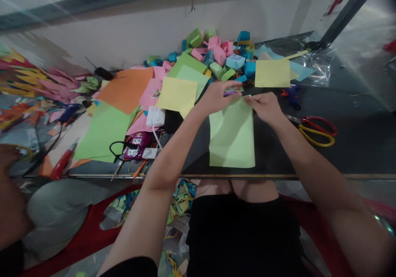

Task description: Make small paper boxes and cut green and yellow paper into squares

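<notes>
A light green sheet of paper (232,140) lies lengthwise in front of me on the dark table, its lower edge close to the table's front. My right hand (266,107) pinches its upper right corner between thumb and fingers. Over the upper left part is my left hand (218,95), forefinger stretched out to the right and thumb apart from it, resting at the paper's top edge. A slim purple thing (229,92) shows between that thumb and forefinger; whether it is held, I cannot tell. Scissors (317,131) with red and yellow handles lie right of my right wrist.
Folded paper pieces (219,56) are heaped at the back. Yellow sheets (272,73) lie near them, and a blue glue gun (292,95) sits at right. Orange sheets (126,89), green sheets (105,128) and a purple power strip (139,145) crowd the left. Another person's knee (58,211) is at left.
</notes>
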Demonstrator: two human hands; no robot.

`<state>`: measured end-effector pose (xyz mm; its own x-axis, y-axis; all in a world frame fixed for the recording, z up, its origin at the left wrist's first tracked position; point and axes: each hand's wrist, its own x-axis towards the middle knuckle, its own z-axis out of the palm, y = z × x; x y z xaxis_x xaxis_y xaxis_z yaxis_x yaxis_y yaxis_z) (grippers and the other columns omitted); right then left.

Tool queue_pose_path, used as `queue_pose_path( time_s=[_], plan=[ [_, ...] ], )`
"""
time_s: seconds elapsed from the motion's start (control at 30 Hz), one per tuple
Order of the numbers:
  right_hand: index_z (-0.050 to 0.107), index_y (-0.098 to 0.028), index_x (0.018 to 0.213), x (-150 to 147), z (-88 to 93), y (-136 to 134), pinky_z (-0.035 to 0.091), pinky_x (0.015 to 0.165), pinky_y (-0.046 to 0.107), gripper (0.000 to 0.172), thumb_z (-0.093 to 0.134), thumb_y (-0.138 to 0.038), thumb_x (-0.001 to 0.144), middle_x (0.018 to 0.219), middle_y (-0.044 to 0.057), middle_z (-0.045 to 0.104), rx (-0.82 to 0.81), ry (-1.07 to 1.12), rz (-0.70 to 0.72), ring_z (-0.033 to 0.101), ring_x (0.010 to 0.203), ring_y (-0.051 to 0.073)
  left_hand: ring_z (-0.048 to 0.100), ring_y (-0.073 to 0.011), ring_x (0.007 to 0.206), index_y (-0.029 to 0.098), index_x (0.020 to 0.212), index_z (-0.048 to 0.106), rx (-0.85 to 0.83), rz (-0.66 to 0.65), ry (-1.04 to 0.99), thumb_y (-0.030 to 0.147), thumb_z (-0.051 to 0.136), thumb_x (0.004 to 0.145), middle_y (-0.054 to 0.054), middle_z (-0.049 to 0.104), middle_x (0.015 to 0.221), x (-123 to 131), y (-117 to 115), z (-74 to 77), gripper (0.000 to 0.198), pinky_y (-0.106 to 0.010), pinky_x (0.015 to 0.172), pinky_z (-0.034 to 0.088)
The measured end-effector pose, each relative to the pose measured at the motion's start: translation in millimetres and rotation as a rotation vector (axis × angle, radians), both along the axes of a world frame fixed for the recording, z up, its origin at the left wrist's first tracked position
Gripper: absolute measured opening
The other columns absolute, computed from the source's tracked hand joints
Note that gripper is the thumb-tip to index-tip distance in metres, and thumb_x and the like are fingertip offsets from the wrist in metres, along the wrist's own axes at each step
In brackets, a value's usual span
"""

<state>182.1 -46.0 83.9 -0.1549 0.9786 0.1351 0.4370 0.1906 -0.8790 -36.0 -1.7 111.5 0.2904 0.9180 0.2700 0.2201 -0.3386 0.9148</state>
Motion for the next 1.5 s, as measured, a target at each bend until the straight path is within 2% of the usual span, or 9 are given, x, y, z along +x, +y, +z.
queue_pose_path(
  time_s=[0.17,0.37,0.53,0.73,0.9,1.13,1.33,1.4,1.5],
  plan=[
    [0.048,-0.021,0.048,-7.0,18.8,-10.4,0.042,0.056,0.029,0.075,0.070,-0.088,0.074,0.048,-0.001,0.042,0.028,-0.021,-0.042,0.057,0.060,0.017,0.074,-0.0286,0.091,0.020,0.074,0.079,-0.117,-0.175,0.052,0.025,0.088,0.073,-0.004,0.075,0.072,8.8,7.3,8.3,0.011,-0.036,0.085,0.058],
    [0.076,-0.023,0.066,-0.8,22.4,-13.8,0.053,0.057,0.034,0.060,0.082,-0.083,0.065,0.064,0.004,0.069,-0.222,0.194,0.086,0.065,0.062,0.020,0.075,-0.0285,0.089,0.016,0.072,0.078,-0.111,-0.057,-0.009,0.017,0.085,0.071,-0.005,0.073,0.068,2.9,-0.3,7.2,0.008,-0.037,0.083,0.058],
    [0.079,-0.024,0.066,6.9,21.9,-17.1,0.053,0.056,0.033,0.052,0.086,-0.076,0.065,0.064,0.004,0.071,-0.223,0.157,0.087,0.063,0.060,0.018,0.075,-0.0277,0.087,0.016,0.077,0.079,-0.097,-0.052,-0.015,0.017,0.089,0.067,-0.006,0.074,0.070,6.8,-3.4,7.0,0.015,-0.037,0.081,0.060],
    [0.082,-0.027,0.066,24.7,14.9,-32.5,0.056,0.055,0.034,0.043,0.089,-0.069,0.063,0.062,0.003,0.072,-0.297,0.116,0.143,0.062,0.055,0.017,0.074,-0.0254,0.095,0.016,0.083,0.077,-0.088,0.132,-0.110,0.021,0.089,0.072,-0.006,0.075,0.077,-20.2,12.0,2.2,0.018,-0.036,0.088,0.060],
    [0.082,-0.026,0.067,39.3,9.6,-43.7,0.057,0.055,0.032,0.029,0.089,-0.054,0.067,0.058,0.000,0.069,-0.352,0.075,0.183,0.060,0.051,0.014,0.071,-0.0207,0.086,0.017,0.080,0.076,-0.114,0.171,-0.076,0.020,0.090,0.070,-0.005,0.075,0.077,-48.7,11.8,-8.5,0.017,-0.032,0.083,0.058],
    [0.080,-0.021,0.075,34.4,6.5,-42.6,0.059,0.054,0.031,0.033,0.092,-0.050,0.064,0.064,0.004,0.075,-0.437,0.142,0.197,0.070,0.057,0.019,0.069,-0.0166,0.081,0.019,0.078,0.072,-0.092,0.235,-0.038,0.022,0.084,0.073,-0.003,0.074,0.078,-60.3,13.7,-30.6,0.014,-0.030,0.083,0.056],
    [0.081,-0.023,0.068,49.7,-13.5,-28.0,0.058,0.051,0.032,0.035,0.092,-0.056,0.063,0.056,0.004,0.072,-0.402,-0.025,0.092,0.070,0.052,0.020,0.072,-0.0231,0.085,0.019,0.078,0.074,-0.038,0.254,0.173,0.028,0.082,0.075,-0.007,0.076,0.079,-74.5,2.3,-44.8,0.013,-0.035,0.088,0.057],
    [0.082,-0.024,0.068,55.7,-18.1,-17.5,0.057,0.053,0.032,0.030,0.090,-0.052,0.067,0.053,0.002,0.070,-0.316,-0.163,0.116,0.069,0.050,0.019,0.074,-0.0289,0.099,0.019,0.088,0.077,0.026,0.248,0.308,0.031,0.083,0.077,-0.011,0.079,0.092,-72.1,-11.2,-46.6,0.017,-0.041,0.098,0.056],
    [0.085,-0.026,0.071,55.4,-17.2,1.1,0.055,0.059,0.031,0.018,0.086,-0.044,0.075,0.053,0.000,0.069,-0.131,-0.450,0.148,0.069,0.054,0.018,0.058,-0.0331,0.141,0.024,0.127,0.072,0.257,0.095,0.545,0.037,0.073,0.089,-0.014,0.069,0.143,-54.6,-34.0,-47.3,0.040,-0.049,0.122,0.042]
  ],
)
